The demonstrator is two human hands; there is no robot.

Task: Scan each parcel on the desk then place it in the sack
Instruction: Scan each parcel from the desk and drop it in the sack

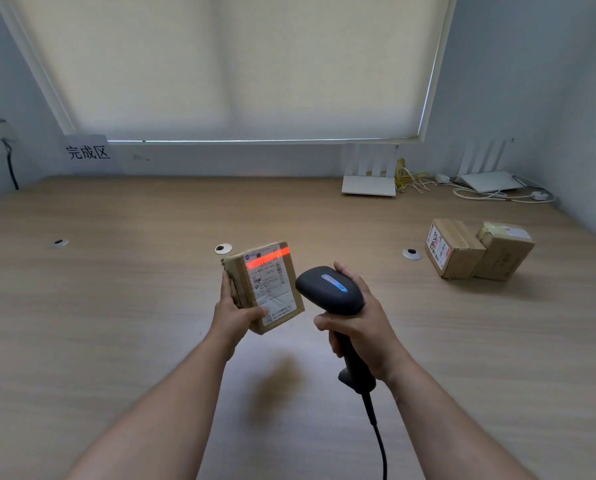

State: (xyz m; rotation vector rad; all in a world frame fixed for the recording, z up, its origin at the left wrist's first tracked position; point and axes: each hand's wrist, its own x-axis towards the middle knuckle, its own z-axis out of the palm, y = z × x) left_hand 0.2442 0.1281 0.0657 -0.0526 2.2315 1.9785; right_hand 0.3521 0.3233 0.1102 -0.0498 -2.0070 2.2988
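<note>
Holding a small cardboard parcel (263, 287) above the desk (116, 306), the left hand (232, 315) grips it with thumb on the label. The right hand (362, 327) wraps the scanner (329, 289) handle; its red line lies across the label's top. Two more parcels (478, 249), probably touching, sit far right.

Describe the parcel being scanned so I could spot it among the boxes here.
On the wooden desk, look at the middle, just in front of the person. The left hand holds a brown parcel above it, facing the black scanner. Unlike the two boxes lying at far right, a red light bar crosses its label.
</note>
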